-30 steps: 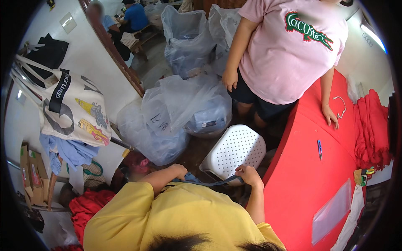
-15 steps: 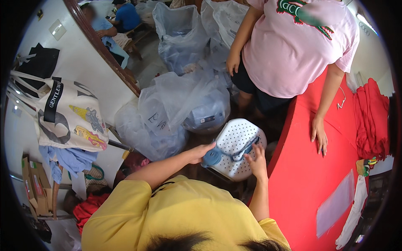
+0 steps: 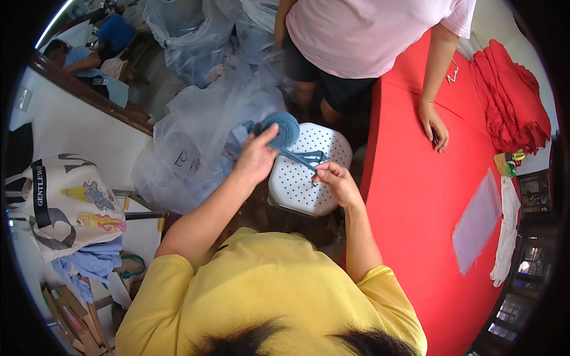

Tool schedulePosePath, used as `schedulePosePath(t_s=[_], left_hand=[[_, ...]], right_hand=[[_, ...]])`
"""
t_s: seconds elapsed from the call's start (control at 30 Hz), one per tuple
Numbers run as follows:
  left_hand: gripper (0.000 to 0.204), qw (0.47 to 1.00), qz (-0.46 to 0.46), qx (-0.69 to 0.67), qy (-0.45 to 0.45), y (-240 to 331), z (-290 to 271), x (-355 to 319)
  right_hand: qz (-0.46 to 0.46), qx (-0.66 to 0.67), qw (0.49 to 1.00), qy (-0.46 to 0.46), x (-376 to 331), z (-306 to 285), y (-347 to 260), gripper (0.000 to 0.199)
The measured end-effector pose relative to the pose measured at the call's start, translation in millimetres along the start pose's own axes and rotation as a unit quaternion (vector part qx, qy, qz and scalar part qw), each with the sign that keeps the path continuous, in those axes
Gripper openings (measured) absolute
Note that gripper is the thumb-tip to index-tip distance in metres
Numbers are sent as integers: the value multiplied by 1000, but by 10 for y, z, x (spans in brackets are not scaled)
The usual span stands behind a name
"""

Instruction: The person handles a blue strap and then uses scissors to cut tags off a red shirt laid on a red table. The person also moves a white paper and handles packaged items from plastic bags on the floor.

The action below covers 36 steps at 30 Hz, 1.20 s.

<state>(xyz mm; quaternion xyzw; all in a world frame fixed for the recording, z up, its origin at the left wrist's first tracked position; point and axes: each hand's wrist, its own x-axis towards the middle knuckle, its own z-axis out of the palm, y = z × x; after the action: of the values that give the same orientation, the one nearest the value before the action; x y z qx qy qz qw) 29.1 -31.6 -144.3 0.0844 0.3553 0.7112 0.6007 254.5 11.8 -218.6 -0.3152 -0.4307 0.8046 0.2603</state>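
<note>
My left hand [image 3: 256, 155] grips a roll of blue webbing tape [image 3: 282, 129], held up over a white perforated plastic stool [image 3: 300, 184]. A loose blue strip [image 3: 303, 159] runs from the roll down to my right hand [image 3: 333, 178], which pinches its end above the stool seat. Both my forearms reach forward from my yellow shirt [image 3: 267, 291].
A red-covered table [image 3: 427, 207] stands to my right with a stack of red cloth [image 3: 510, 101] and a clear plastic sleeve [image 3: 478, 219]. Another person in a pink shirt [image 3: 368, 29] rests a hand [image 3: 432, 123] on it. Clear plastic bags [image 3: 202, 124] crowd the floor ahead; a printed tote bag [image 3: 65, 202] hangs left.
My hands have risen from near my lap to over the stool, now holding the blue roll with its strip pulled out between them. The view has tilted closer to the stool.
</note>
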Motion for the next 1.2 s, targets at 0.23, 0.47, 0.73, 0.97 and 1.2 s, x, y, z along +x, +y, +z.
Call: schedulePosePath(t_s=[0.23,0.47,0.73,0.97,1.2], left_hand=[[33,989,109,17,104,358,-123,288],[46,969,160,75,170,908,-520,422],[33,906,-8,409,109,919,-1158,399],[38,723,-356,589,-63,770,-1172,122],[46,620,-233,747,-60,1332,-1629,200]], right_hand=[[29,-328,937,114,16,-268,47,19],[30,-133,988,76,18,-303,-5,24],[-148,308,935,-94,-67,-321,-98,17],[-215,375,902,13,-78,-309,-203,41],[-253,371,886,116,-43,-427,-167,45]])
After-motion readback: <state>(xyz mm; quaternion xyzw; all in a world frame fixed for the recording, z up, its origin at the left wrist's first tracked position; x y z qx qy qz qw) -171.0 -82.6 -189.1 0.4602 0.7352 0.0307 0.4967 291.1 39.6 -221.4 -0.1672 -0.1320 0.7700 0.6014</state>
